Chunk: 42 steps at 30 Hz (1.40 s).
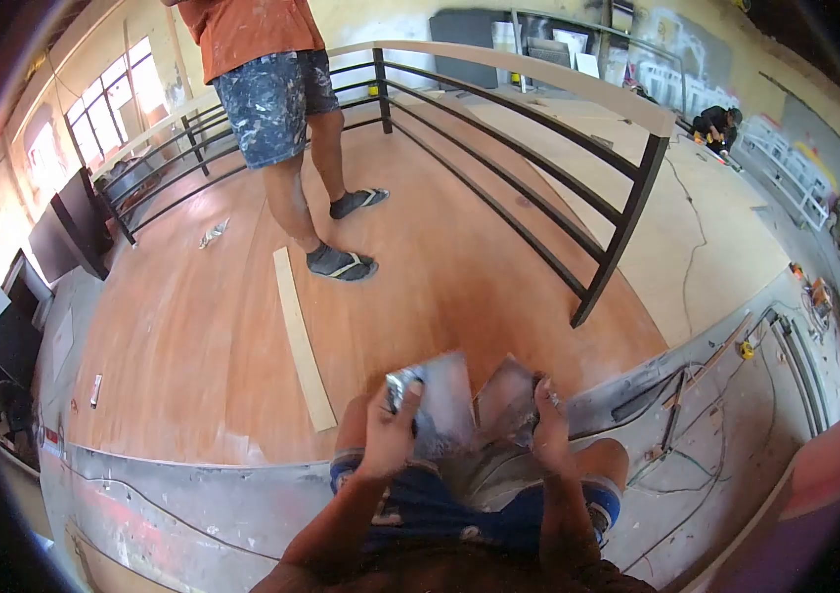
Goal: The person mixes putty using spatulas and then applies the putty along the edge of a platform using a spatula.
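My left hand grips a thin rectangular plate, greyish and smeared, with a shiny crumpled edge by the thumb. In my right hand is a smaller smeared flat plate, tilted toward the first one. Both plates are above my lap, their near edges close together. I cannot make out their exact kind. My knees are at the edge of a reddish wooden panel floor.
Another person in an orange shirt stands on the panel beside a pale wooden strip. A black-barred railing runs behind. Cables and metal bars lie at the right. A second person crouches far right.
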Tool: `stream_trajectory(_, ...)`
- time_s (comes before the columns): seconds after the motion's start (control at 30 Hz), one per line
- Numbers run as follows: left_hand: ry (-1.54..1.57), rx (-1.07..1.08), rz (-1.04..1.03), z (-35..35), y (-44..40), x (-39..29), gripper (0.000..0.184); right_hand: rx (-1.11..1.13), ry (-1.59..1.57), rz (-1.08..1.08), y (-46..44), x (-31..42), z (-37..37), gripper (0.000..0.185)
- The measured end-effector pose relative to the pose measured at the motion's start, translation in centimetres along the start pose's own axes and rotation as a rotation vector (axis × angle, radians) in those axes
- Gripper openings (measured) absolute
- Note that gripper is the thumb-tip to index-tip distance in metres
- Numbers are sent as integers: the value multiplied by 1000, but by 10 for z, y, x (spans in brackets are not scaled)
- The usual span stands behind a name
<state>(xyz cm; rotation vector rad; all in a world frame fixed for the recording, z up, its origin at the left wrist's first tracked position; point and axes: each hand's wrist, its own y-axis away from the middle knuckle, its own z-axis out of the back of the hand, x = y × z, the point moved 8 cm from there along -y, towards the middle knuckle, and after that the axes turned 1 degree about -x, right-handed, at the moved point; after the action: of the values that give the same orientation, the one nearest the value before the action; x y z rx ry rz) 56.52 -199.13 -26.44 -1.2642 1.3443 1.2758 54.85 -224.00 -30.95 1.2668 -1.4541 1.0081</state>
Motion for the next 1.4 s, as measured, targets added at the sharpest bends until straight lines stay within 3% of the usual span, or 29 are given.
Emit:
stream_trajectory(0.03,2,2,-5,0,3,13,23,-144,-230,-194,4,0,-2,22)
stream_trajectory(0.07,15,-40,-96,1,3,24,23,-144,-232,-188,10,-9,-6,22)
stream_trajectory(0.13,265,-202,-230,4,8,27,22,313,-463,248,32,-4,-33,22)
stream_trajectory(0.17,265,-193,-236,3,7,22,22,309,-463,258,27,-13,-28,22)
stream_trajectory(0.23,411,-321,-164,21,5,11,26,577,263,1,22,-67,-41,31)
stream_trajectory(0.27,405,-277,-18,20,7,1,31,576,255,6,22,-79,-34,31)
stream_trajectory(0.3,401,-280,-24,26,4,-4,31,453,236,-2,17,-89,-16,32)
stream_trajectory(0.37,722,47,210,7,-4,3,35,341,222,-7,10,-72,-11,33)
stream_trajectory(0.4,735,270,273,2,-5,16,38,199,-100,-142,3,-52,-5,31)
stream_trajectory(0.43,735,271,271,0,-4,31,38,48,-422,-275,0,-44,-1,34)
stream_trajectory(0.5,685,273,542,-24,15,83,42,-22,-464,-186,-8,-36,2,35)
stream_trajectory(0.57,493,529,523,-57,37,112,43,-101,-502,-92,-9,-47,10,36)
stream_trajectory(0.6,467,383,715,-61,54,102,40,-49,-35,108,-5,-59,10,35)
stream_trajectory(0.63,461,394,720,-67,52,89,40,1,434,295,-5,-68,1,35)
stream_trajectory(0.7,583,218,615,-58,38,73,41,263,885,630,-2,-84,-43,35)
stream_trajectory(0.73,737,432,385,-54,17,73,45,410,364,82,2,-100,-43,32)
stream_trajectory(0.83,679,307,402,-31,1,31,46,321,415,-116,16,-59,-48,15)
stream_trajectory(0.87,679,296,393,-33,9,12,46,328,791,-129,6,-74,-37,38)
stream_trajectory(0.9,486,308,321,-37,20,-9,46,346,788,-122,14,-73,-36,38)
stream_trajectory(0.93,295,310,250,-40,27,-19,45,134,181,-57,24,-55,-25,48)
stream_trajectory(0.97,223,304,321,-31,14,54,43,-69,-425,-8,28,-49,-8,60)
stream_trajectory(1.03,38,424,395,-48,33,83,40,-129,162,289,16,-26,2,35)
stream_trajectory(1.07,337,478,551,-61,46,93,40,-55,148,281,9,-29,-2,35)
stream_trajectory(1.1,475,440,627,-68,47,90,38,63,454,205,2,-37,-10,37)
stream_trajectory(1.17,440,315,487,-51,24,82,47,300,1080,117,0,-65,-32,40)
stream_trajectory(1.23,658,412,369,-40,14,32,44,-40,427,68,16,-84,-27,39)
stream_trajectory(1.3,828,478,410,-32,-2,47,42,350,661,-42,13,-105,-13,47)
stream_trajectory(1.37,982,586,451,-29,2,50,41,139,480,13,12,-91,-6,46)
stream_trajectory(1.4,836,587,486,-31,13,58,40,-20,264,59,12,-81,-2,45)
